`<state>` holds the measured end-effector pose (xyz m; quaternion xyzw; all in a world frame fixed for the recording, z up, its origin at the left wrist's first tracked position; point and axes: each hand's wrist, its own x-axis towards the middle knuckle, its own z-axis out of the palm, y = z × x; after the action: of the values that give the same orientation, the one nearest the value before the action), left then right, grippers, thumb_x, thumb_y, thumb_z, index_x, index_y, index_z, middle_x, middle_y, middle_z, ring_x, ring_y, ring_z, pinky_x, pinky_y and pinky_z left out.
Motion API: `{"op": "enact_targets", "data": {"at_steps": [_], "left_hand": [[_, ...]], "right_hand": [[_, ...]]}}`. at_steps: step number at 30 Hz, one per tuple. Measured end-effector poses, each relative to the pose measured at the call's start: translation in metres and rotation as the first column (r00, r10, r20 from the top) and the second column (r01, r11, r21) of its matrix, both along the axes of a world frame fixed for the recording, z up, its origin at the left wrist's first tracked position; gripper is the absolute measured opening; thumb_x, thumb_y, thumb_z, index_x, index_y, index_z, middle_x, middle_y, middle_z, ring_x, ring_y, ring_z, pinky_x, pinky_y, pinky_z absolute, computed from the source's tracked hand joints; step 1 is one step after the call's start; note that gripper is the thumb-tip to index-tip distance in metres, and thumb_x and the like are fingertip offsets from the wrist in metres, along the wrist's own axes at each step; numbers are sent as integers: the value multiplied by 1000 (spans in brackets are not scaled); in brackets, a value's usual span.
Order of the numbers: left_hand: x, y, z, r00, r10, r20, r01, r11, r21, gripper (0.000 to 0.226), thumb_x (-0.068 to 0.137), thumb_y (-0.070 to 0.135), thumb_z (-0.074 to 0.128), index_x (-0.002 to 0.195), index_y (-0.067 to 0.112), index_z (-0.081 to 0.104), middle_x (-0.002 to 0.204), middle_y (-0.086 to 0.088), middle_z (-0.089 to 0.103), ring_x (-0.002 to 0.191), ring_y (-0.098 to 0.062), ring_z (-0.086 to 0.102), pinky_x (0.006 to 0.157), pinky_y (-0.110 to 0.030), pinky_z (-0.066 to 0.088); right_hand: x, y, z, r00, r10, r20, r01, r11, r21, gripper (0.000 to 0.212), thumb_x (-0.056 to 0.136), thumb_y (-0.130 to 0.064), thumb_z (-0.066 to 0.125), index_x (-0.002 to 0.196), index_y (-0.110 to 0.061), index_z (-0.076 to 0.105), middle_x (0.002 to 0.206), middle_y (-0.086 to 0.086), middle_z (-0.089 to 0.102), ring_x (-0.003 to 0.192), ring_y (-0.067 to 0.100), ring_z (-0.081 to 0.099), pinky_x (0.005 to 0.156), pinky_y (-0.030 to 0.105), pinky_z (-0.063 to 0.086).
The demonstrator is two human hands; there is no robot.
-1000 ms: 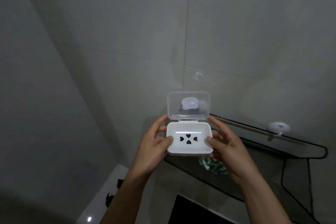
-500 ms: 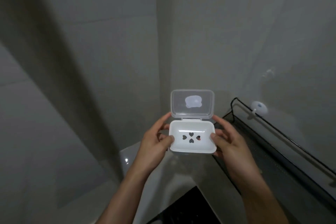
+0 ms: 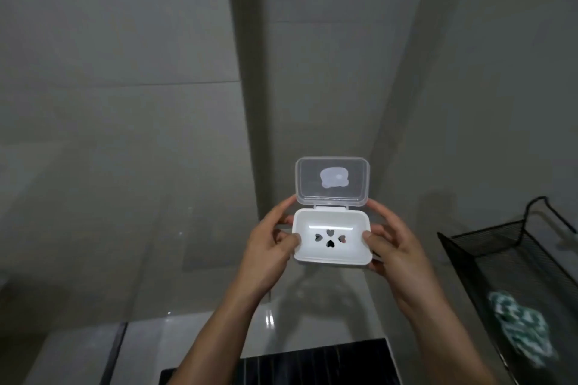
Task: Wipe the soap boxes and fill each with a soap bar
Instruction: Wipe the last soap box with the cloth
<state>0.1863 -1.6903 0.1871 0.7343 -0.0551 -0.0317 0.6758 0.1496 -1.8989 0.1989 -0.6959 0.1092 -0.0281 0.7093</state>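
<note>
2 hands hold the box [image 3: 332, 237] mid-air, clear lid [image 3: 332, 182] up at 12 o'clock. Left hand [image 3: 269, 251] grips its 9 o'clock side, right hand [image 3: 394, 251] its 3 o'clock side, fingers curled round it. A mesh basket [image 3: 488, 256] with a cloth [image 3: 520, 327] sits at 4 o'clock.

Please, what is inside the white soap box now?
No soap: the soap box held by left hand and right hand shows only four heart-shaped holes. Its lid stands open. Nothing covers the inside.

You hold a white soap box [image 3: 332, 239] level, its clear hinged lid [image 3: 332, 182] standing open; four heart-shaped holes pierce its floor, and no soap lies inside.
</note>
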Motion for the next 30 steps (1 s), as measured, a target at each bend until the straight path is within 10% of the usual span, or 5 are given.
{"op": "enact_targets", "data": {"at_steps": [30], "left_hand": [[-163, 449, -21, 728, 682, 70, -684, 730, 8, 68, 74, 11, 52, 132, 48, 53, 102, 13, 67, 59, 2, 56, 59, -14, 47]], "right_hand": [[-8, 483, -8, 732, 681, -21, -681, 732, -7, 59, 93, 3, 57, 124, -47, 65, 116, 9, 66, 90, 21, 73, 63, 29, 57]]}}
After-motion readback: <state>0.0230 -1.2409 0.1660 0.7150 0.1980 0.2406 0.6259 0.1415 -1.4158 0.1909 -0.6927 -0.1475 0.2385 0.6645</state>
